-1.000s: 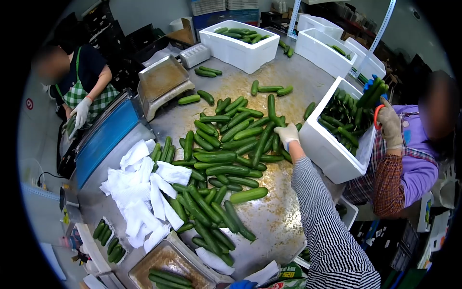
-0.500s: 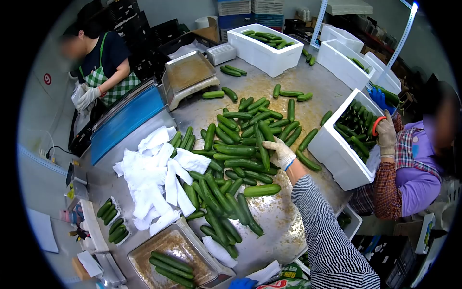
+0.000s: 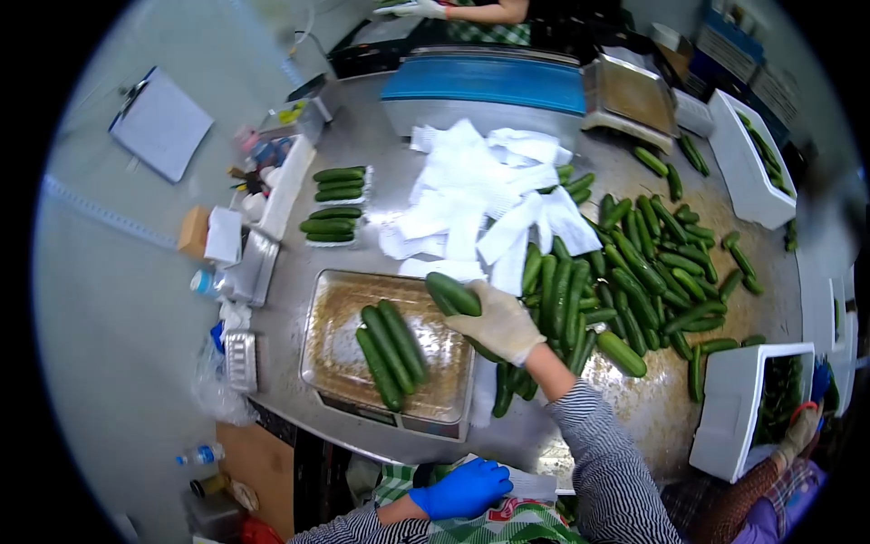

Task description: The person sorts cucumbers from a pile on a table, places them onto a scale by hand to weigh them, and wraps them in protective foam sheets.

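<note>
My right hand [image 3: 503, 322], in a pale glove, is closed around dark green cucumbers [image 3: 452, 295] over the right edge of the scale tray [image 3: 317, 349]. Several other cucumbers [image 3: 391, 344] lie side by side on that tray. To the right spreads a large pile of cucumbers [image 3: 648, 263] on the metal table. White cloth gloves [image 3: 458, 186] lie heaped behind the scale. My left hand [image 3: 464, 490], in a blue glove, rests near my apron at the bottom, fingers curled; whether it holds anything is hidden.
Two packed trays of cucumbers [image 3: 335, 204] sit behind the scale. A blue-topped machine [image 3: 494, 83] stands at the back, with a co-worker's gloved hand [image 3: 419, 9] beyond it. At right, another person's gloved hand [image 3: 799, 433] is by a white foam box [image 3: 729, 408].
The view has swung left. My right hand has moved from the pile to the scale with cucumbers in its grasp. My blue-gloved left hand has come more fully into view.
</note>
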The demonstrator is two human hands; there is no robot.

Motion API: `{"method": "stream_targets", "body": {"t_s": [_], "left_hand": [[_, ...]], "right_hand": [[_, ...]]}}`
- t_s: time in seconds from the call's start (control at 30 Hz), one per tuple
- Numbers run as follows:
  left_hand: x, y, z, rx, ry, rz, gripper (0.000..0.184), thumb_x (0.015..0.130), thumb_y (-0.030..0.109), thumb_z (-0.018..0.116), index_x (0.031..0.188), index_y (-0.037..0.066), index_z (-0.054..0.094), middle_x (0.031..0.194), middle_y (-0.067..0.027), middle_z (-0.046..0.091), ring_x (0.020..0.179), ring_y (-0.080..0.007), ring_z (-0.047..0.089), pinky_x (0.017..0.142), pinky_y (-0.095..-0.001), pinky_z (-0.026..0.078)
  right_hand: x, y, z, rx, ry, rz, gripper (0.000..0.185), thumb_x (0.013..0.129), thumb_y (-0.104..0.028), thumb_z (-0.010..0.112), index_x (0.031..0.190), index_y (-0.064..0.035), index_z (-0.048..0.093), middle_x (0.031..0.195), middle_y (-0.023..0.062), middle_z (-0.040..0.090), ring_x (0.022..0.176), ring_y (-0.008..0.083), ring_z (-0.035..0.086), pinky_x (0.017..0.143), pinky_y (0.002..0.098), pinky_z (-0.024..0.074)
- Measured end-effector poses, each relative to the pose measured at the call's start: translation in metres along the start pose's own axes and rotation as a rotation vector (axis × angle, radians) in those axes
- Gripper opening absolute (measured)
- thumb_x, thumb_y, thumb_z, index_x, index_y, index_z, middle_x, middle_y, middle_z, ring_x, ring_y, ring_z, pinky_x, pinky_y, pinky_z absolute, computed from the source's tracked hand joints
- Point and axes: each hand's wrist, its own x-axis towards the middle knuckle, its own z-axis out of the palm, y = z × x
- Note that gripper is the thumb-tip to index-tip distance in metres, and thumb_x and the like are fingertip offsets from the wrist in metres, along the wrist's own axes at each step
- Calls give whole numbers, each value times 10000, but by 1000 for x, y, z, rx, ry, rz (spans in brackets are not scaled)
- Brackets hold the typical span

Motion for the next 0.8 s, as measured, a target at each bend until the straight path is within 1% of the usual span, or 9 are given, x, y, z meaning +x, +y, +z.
{"method": "stream_targets", "body": {"t_s": [0.07, 0.13, 0.17, 0.2, 0.4, 0.53, 0.63, 0.73, 0.8], "left_hand": [[-13, 5, -2, 2, 60, -7, 262, 811, 226, 658, 1043, 105, 656, 940, -94, 577, 906, -279, 600, 786, -403, 467], [-27, 6, -6, 8, 42, -48, 266, 806, 223, 666, 1039, 94, 651, 948, -93, 577, 897, -282, 601, 771, -406, 475], [-33, 8, -6, 1, 34, -67, 269, 804, 221, 670, 1037, 89, 649, 951, -93, 577, 893, -283, 601, 764, -407, 478], [-39, 9, -2, -18, 77, -58, 274, 798, 217, 675, 1036, 83, 646, 952, -95, 577, 889, -288, 601, 757, -410, 482], [-61, 9, 12, -76, 240, 17, 247, 778, 197, 692, 965, 59, 608, 943, -125, 570, 875, -323, 600, 718, -447, 498], [-80, 10, 19, -97, 341, 88, 239, 767, 162, 667, 962, 54, 582, 928, -138, 554, 852, -339, 598, 681, -457, 507], [-97, 10, 23, -40, 377, 86, 270, 747, 140, 668, 999, 80, 593, 940, -126, 559, 864, -330, 602, 667, -449, 509], [-115, 12, 15, -10, 367, 78, 269, 760, 139, 648, 1015, 82, 587, 945, -128, 551, 861, -333, 599, 658, -450, 511], [-127, 11, 9, 2, 361, 66, 274, 765, 138, 634, 1027, 78, 582, 951, -133, 547, 856, -336, 596, 659, -451, 513]], "right_hand": [[11, 0, 31, -54, 73, -89, 556, 826, -425, 707, 1167, 4, 612, 998, 276, 675, 969, 409, 663, 883, 424, 505], [8, 3, 35, 6, 100, -11, 564, 851, -434, 683, 1166, 28, 607, 933, 235, 691, 868, 354, 690, 808, 409, 535], [-1, -10, 25, 117, 55, 91, 588, 866, -450, 664, 1157, 57, 600, 854, 177, 681, 742, 260, 670, 700, 378, 546], [-14, -21, 17, 132, 102, 136, 591, 892, -454, 628, 1140, 81, 594, 813, 134, 656, 678, 176, 611, 613, 334, 519], [-79, 32, 10, 343, 322, 261, 418, 1005, -373, 500, 1103, 19, 606, 704, 0, 551, 546, 68, 479, 494, 235, 384], [-120, 64, 28, 650, 364, 350, 399, 1000, -436, 525, 1048, -52, 621, 647, 15, 554, 450, 102, 481, 383, 241, 363], [-134, 68, 48, 817, 351, 453, 421, 988, -455, 547, 1043, -45, 628, 656, 34, 581, 440, 115, 487, 375, 245, 370], [-134, 42, 76, 791, 479, 445, 406, 987, -441, 556, 1038, -46, 636, 678, 47, 607, 451, 128, 505, 381, 245, 381], [-129, 39, 83, 854, 426, 424, 376, 990, -414, 562, 1052, -49, 622, 699, 54, 618, 489, 137, 531, 399, 262, 401]]}}
